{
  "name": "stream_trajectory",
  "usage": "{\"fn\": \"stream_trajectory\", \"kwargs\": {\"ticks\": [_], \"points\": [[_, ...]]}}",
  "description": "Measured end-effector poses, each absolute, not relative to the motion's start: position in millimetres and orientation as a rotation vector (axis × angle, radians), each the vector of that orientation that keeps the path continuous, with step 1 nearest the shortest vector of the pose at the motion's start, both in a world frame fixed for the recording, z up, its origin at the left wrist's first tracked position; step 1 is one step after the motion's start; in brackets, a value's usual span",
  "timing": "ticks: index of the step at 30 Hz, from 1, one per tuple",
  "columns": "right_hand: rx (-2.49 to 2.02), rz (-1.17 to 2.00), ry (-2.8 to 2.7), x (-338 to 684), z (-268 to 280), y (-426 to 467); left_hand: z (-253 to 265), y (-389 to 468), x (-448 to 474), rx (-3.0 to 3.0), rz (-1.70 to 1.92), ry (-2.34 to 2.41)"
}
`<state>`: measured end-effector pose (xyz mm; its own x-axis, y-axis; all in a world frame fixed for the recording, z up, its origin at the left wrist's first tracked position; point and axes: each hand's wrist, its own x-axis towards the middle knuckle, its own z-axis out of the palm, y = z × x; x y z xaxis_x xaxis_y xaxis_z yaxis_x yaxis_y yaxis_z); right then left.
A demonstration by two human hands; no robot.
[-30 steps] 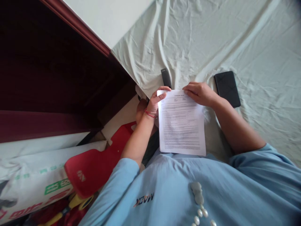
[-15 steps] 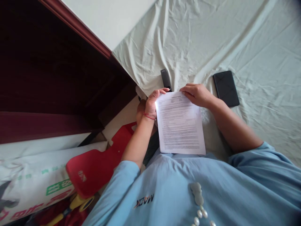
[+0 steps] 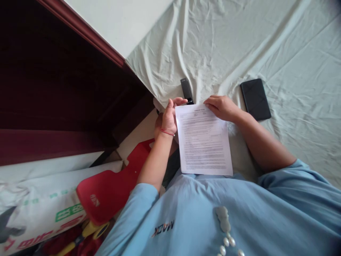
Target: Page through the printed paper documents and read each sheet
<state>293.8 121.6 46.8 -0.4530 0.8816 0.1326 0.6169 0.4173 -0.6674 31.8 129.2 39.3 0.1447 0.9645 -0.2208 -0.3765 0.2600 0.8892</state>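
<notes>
Through the head view, I saw the right hand [image 3: 223,107] pinching the top edge of the printed papers [image 3: 204,144], their lower edge by the blue shirt [image 3: 213,193]. The left hand [image 3: 168,118] was unclenched beside their left edge, fingertips near a slim black object [image 3: 186,89].

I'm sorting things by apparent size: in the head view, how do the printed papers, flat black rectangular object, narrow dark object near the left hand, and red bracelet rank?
As they look there, largest to smallest:
1. Printed papers
2. Flat black rectangular object
3. Narrow dark object
4. Red bracelet
</notes>
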Motion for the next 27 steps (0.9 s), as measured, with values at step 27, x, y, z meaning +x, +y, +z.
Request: {"fn": "stream_trajectory", "kwargs": {"ticks": [27], "points": [[-1.222, 0.448, -2.161, 252.0, 76.9, 114.4, 44.0, 96.5, 45.3, 0.991, 0.936, 1.081]]}}
